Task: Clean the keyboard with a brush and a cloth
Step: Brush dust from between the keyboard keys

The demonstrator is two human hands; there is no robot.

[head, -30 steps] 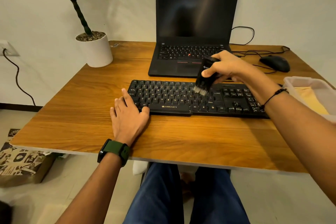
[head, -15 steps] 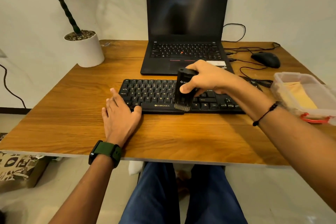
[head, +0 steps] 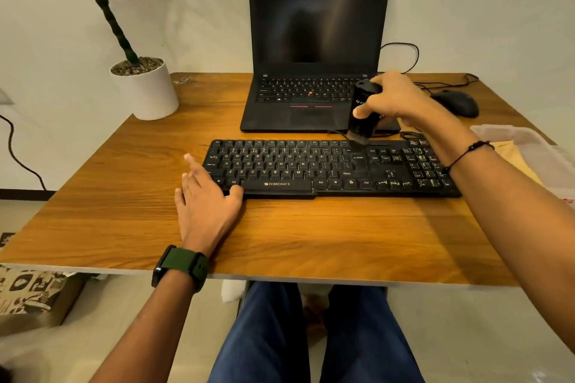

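Sitting right of the keyboard (head: 329,168), plastic tub (head: 529,140) holds yellow cloth (head: 516,155).

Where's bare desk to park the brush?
Free: the wide strip between the keyboard and the table near edge, right of the left hand; also the patch between plant pot, laptop and keyboard. Crowded: the right side, with right hand, brush, mouse, cables, plastic tub.

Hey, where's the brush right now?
The black brush is in the right hand, bristles down at the back edge of the black keyboard, just in front of the open black laptop.
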